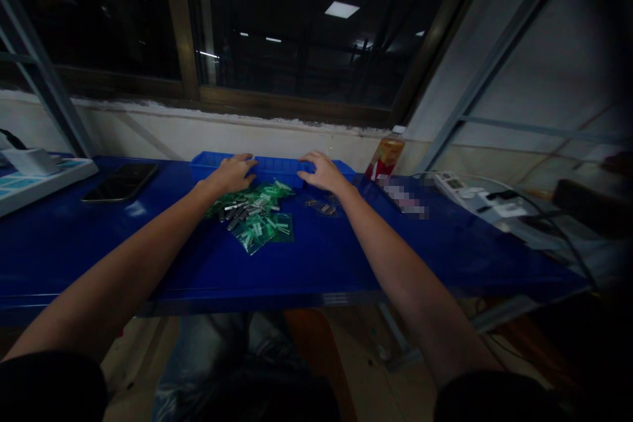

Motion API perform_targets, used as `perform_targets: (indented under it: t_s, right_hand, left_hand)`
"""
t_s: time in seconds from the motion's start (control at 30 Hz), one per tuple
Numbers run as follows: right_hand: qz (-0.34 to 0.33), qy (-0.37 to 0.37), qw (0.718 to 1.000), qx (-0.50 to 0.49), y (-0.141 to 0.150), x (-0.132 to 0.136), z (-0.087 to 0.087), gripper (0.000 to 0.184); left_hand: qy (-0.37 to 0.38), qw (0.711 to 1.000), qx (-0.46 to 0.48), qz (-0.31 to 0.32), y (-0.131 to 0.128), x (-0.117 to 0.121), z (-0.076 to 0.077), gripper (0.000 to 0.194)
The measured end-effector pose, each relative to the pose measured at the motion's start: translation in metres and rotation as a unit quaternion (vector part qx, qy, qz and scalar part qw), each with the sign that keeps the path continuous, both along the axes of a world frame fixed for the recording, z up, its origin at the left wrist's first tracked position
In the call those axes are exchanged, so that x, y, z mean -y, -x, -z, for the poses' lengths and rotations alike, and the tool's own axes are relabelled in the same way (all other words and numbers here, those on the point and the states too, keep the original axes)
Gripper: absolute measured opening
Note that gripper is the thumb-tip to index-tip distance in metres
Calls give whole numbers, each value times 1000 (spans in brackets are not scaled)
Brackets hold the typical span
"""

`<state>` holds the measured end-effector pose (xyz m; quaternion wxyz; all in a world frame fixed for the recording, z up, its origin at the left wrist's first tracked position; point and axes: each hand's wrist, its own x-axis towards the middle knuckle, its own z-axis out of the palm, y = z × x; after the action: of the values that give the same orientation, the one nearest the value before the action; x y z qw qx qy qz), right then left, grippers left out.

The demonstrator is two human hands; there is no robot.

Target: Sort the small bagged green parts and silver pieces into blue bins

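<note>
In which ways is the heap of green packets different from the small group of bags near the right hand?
The green packets make a wide, overlapping heap with loose metal pieces on it; the small bags cover much less space. The green packets look bright green, while the small bags look clear or dull. The green packets lie nearer the left hand, the small bags nearer the right hand. Both rest on the blue table.

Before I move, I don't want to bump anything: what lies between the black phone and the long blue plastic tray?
Only bare blue tabletop shows between phone and tray in the head view.
</note>
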<state>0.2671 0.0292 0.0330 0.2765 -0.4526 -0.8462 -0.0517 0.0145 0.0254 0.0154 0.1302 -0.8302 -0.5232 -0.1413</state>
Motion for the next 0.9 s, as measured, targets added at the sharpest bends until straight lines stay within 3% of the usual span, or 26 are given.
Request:
perform_targets:
  t_s: [0.17, 0.37, 0.57, 0.7, 0.8, 0.9]
  right_hand:
    - [-61, 43, 991, 107, 26, 21, -1, 40]
    - [-40, 45, 988, 144, 36, 25, 6, 26]
    - [-30, -43, 998, 25, 39, 27, 0, 21]
    - [-23, -117, 989, -91, 43, 28, -3, 13]
    - [-19, -127, 980, -149, 48, 31, -6, 10]
    - [-43, -109, 977, -177, 54, 37, -8, 11]
  left_hand:
    - [-56, 997, 55, 21, -9, 16, -4, 40]
    - [-61, 992, 76, 82, -19, 30, -7, 38]
    - [-68, 985, 97, 126, -25, 35, -9, 36]
    - [-1, 973, 209, 100, -27, 38, -15, 40]
    - [99, 926, 361, 51, -28, 39, -19, 54]
    - [223, 833, 506, 35, -30, 40, -21, 56]
